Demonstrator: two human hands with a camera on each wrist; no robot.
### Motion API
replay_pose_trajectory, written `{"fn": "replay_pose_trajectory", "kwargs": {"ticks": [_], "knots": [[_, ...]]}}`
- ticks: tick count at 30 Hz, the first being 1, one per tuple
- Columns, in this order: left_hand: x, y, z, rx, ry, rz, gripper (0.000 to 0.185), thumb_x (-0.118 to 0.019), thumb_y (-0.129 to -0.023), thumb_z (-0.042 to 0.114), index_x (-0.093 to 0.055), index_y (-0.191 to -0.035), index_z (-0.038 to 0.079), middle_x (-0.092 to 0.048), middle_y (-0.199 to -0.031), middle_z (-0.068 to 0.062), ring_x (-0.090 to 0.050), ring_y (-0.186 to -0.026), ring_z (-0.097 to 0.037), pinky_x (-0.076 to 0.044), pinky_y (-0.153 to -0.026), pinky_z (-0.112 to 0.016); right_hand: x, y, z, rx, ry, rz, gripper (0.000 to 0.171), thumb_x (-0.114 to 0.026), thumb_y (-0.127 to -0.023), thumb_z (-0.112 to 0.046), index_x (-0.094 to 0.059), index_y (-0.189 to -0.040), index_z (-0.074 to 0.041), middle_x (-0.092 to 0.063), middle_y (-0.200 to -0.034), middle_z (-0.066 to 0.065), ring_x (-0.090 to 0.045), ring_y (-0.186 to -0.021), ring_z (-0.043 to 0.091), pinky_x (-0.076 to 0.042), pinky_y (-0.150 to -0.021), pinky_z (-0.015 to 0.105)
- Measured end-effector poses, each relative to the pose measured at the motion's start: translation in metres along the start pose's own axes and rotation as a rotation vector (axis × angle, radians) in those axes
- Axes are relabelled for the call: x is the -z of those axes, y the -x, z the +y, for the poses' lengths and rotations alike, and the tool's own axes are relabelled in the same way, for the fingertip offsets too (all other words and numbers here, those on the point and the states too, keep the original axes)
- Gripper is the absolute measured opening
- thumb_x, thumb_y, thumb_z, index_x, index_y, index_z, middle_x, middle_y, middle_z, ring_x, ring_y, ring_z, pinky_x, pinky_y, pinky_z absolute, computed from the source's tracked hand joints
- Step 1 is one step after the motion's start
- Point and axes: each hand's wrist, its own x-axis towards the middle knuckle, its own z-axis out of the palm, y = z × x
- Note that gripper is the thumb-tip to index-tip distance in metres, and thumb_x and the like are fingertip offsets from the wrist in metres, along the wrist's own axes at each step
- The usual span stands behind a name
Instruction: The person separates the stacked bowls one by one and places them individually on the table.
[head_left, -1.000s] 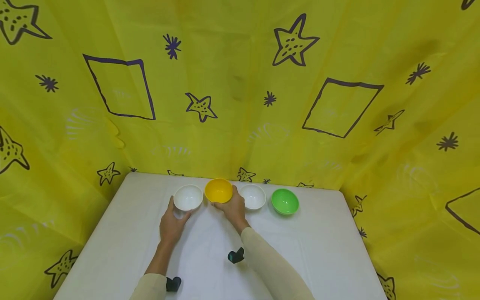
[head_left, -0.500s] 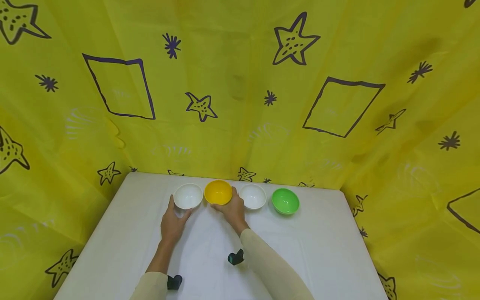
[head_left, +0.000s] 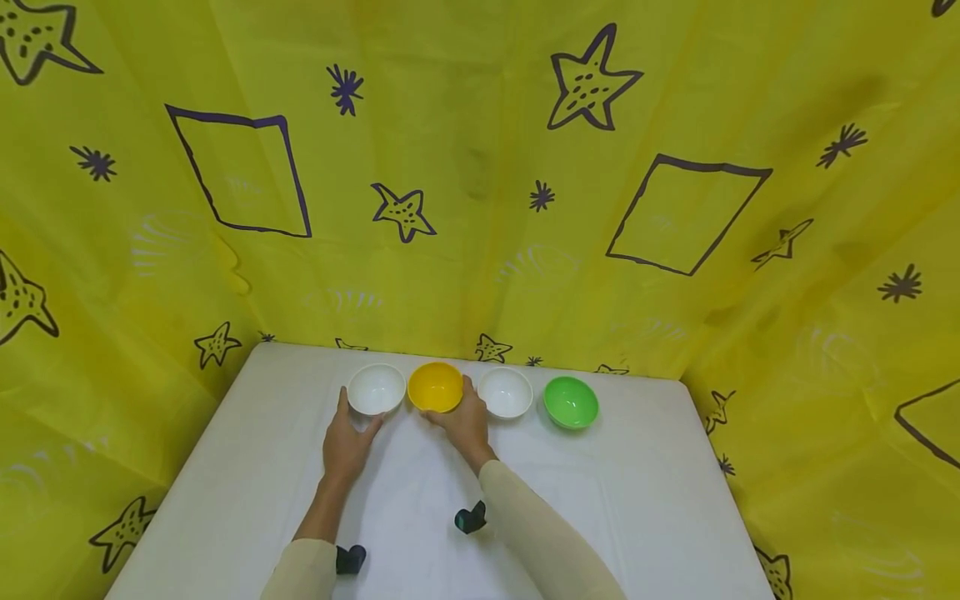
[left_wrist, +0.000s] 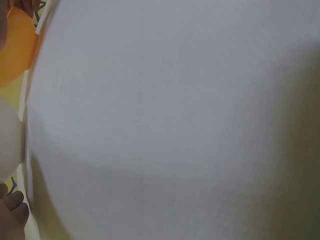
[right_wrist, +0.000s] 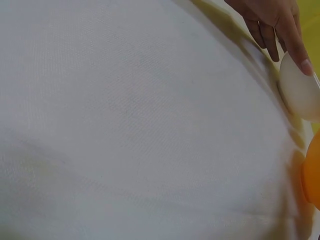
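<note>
Four bowls would be one row, seen in the head view as several bowls near the table's back edge. My left hand (head_left: 347, 447) holds the leftmost white bowl (head_left: 377, 389) between thumb and fingers; in the right wrist view its thumb lies against this white bowl (right_wrist: 299, 92). Just to the right, my right hand (head_left: 467, 423) grips the yellow bowl (head_left: 436, 387) by its near right side, thumb at the front. The yellow bowl's (left_wrist: 17, 47) outer wall shows in the left wrist view. Both held bowls stand side by side, mouths up.
Right of the yellow bowl stand a second white bowl (head_left: 506, 392) and a green bowl (head_left: 571, 402). A white cloth covers the table (head_left: 637, 500). Yellow curtains (head_left: 450, 292) with starfish drawings enclose its back and sides. Black wrist mounts (head_left: 471, 517) stick out beside the sleeves.
The yellow bowl has come slightly toward me in my right hand, nearly level with the white bowl. My left hand keeps its hold with barely any shift.
</note>
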Motion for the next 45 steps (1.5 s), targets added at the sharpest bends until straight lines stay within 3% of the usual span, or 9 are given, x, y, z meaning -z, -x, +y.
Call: {"fn": "replay_pose_trajectory", "kwargs": {"ticks": [15, 33, 45], "knots": [[0.0025, -0.0005, 0.0054, 0.007, -0.004, 0.000, 0.101, -0.080, -0.095, 0.030, -0.017, -0.165, -0.004, -0.029, -0.165, -0.030, -0.033, -0.150, -0.049, -0.030, -0.121, -0.061, -0.0022, 0.0022, 0.0006, 0.003, -0.031, 0.005, 0.100, -0.099, -0.073, -0.025, -0.045, -0.152, 0.003, -0.059, -0.148, 0.019, -0.057, -0.135, 0.034, -0.043, -0.117, 0.048], [0.0030, -0.0022, 0.0068, 0.040, -0.027, -0.030, 0.102, -0.079, -0.095, 0.032, -0.014, -0.166, -0.002, -0.029, -0.166, -0.028, -0.033, -0.151, -0.048, -0.030, -0.121, -0.060, -0.0060, 0.0048, 0.0026, 0.005, -0.024, 0.025, 0.102, -0.099, -0.073, -0.034, -0.046, -0.152, 0.002, -0.059, -0.148, 0.017, -0.057, -0.136, 0.032, -0.043, -0.116, 0.047], [0.0041, -0.0001, 0.0078, 0.007, -0.031, -0.016, 0.102, -0.080, -0.095, 0.032, -0.016, -0.165, -0.006, -0.029, -0.165, -0.031, -0.032, -0.150, -0.049, -0.030, -0.121, -0.060, -0.0099, 0.0061, 0.0029, 0.013, -0.012, 0.042, 0.093, -0.098, -0.074, -0.034, -0.049, -0.148, -0.004, -0.062, -0.143, 0.011, -0.059, -0.132, 0.027, -0.043, -0.116, 0.043]]}}
